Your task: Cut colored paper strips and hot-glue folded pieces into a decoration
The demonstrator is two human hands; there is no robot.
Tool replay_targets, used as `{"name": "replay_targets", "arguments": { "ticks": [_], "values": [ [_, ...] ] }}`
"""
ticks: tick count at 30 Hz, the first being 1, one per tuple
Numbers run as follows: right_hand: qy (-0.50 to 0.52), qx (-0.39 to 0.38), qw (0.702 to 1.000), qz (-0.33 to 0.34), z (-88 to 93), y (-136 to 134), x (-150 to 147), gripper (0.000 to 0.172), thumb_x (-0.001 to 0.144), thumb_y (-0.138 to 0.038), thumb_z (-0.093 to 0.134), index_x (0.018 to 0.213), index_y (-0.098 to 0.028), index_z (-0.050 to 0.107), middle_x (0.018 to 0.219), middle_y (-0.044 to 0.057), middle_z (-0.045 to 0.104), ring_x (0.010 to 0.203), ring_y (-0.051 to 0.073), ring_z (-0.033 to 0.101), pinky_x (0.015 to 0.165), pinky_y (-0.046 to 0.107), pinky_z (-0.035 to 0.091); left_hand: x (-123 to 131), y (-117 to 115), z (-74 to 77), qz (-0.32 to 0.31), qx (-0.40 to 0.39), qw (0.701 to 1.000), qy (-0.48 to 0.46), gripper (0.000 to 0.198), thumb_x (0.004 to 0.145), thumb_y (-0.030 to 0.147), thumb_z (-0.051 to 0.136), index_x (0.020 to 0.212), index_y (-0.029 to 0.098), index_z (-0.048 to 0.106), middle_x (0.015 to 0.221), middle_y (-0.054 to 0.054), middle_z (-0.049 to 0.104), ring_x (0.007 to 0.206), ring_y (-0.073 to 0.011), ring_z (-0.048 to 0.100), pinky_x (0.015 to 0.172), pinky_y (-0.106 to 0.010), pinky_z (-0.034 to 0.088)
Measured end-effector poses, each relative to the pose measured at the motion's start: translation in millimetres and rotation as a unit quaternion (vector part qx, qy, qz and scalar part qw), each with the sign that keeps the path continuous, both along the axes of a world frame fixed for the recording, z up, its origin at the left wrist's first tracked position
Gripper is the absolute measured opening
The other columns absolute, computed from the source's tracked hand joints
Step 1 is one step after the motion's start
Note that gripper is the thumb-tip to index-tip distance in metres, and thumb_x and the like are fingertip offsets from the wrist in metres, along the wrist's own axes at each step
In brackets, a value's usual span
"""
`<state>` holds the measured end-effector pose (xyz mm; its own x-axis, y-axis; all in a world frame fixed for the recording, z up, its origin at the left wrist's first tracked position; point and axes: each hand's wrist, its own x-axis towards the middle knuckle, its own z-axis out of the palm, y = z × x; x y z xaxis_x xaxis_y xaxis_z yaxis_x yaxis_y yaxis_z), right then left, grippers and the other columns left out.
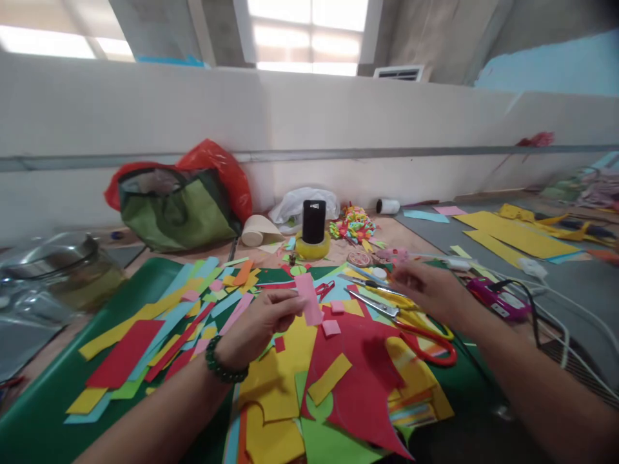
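Observation:
A small strip of pink paper (309, 299) stands upright between the thumb and fingers of my left hand (271, 317), above the layered paper. My right hand (428, 290) is raised over the scissors, its fingers curled together; whatever they may hold is hidden. Under and in front of it lie scissors with red and yellow handles (430, 345), blades pointing left. Below my hands is a large piece of red paper (358, 380), with small pink squares (331, 328) and a yellow strip (330, 379) on it. A pink object (394, 255) is just behind my right fingers.
Cut paper strips (126, 354) cover the green mat (43, 412) at left. Behind are a green bag (186, 216), a phone (314, 221) on a yellow tape roll (312, 249) and colourful paper pieces (355, 225). A glass jar (68, 270) stands left; a purple device (498, 299) and cables lie right.

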<state>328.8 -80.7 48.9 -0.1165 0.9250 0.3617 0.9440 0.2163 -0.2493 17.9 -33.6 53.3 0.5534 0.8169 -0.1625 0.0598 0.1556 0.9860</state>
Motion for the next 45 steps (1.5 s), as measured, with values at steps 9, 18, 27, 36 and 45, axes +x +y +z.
{"name": "replay_targets", "arguments": {
  "ticks": [9,18,27,36,45],
  "values": [
    [-0.022,0.216,0.905,0.366,-1.6,-3,-106,0.02,0.096,-0.016,0.046,0.091,-0.017,0.066,0.078,0.004,0.066,0.063,0.011,0.058,0.053,0.022,0.041,11,-17,-11.9,-0.001,-0.04,0.998,-0.038,0.038,0.063,0.043,0.075,0.052,0.016,0.051,0.045,0.006,0.038,0.043,-0.0048,0.029,0.044,-0.022,0.019],
    [0.309,0.057,0.915,0.255,-13.9,9,-109,0.024,0.09,-0.038,0.061,0.077,-0.019,0.069,0.068,0.002,0.06,0.06,0.011,0.053,0.053,0.023,0.042,14,-16,-10.2,0.018,0.129,0.991,0.024,0.035,0.075,0.043,0.06,0.053,0.017,0.052,0.048,0.005,0.04,0.047,-0.0073,0.034,0.046,-0.02,0.029],
    [0.49,-0.092,0.85,0.171,-20.0,17,-113,0.035,0.072,-0.05,0.074,0.065,-0.019,0.06,0.082,0.006,0.066,0.082,0.019,0.062,0.057,0.026,0.05,16,-17,-15.5,0.002,0.187,0.982,0.038,0.036,0.079,0.045,0.058,0.059,0.016,0.06,0.055,0.002,0.047,0.052,-0.0086,0.037,0.049,-0.02,0.032],
    [0.495,-0.122,0.846,0.156,-21.2,16,-113,0.034,0.07,-0.049,0.075,0.068,-0.018,0.062,0.073,0.003,0.066,0.067,0.014,0.061,0.057,0.027,0.053,15,-17,-17.7,0.002,0.215,0.974,0.066,0.038,0.08,0.048,0.059,0.06,0.016,0.062,0.057,0.001,0.049,0.056,-0.0107,0.04,0.053,-0.022,0.035],
    [0.497,-0.131,0.844,0.151,-17.9,14,-114,0.028,0.069,-0.038,0.075,0.073,-0.019,0.055,0.073,0.0,0.062,0.067,0.013,0.06,0.057,0.025,0.051,15,-20,-15.2,-0.003,0.216,0.973,0.083,0.03,0.08,0.041,0.056,0.063,0.018,0.065,0.06,-0.001,0.055,0.061,-0.013,0.046,0.057,-0.023,0.037]
  ]
}}
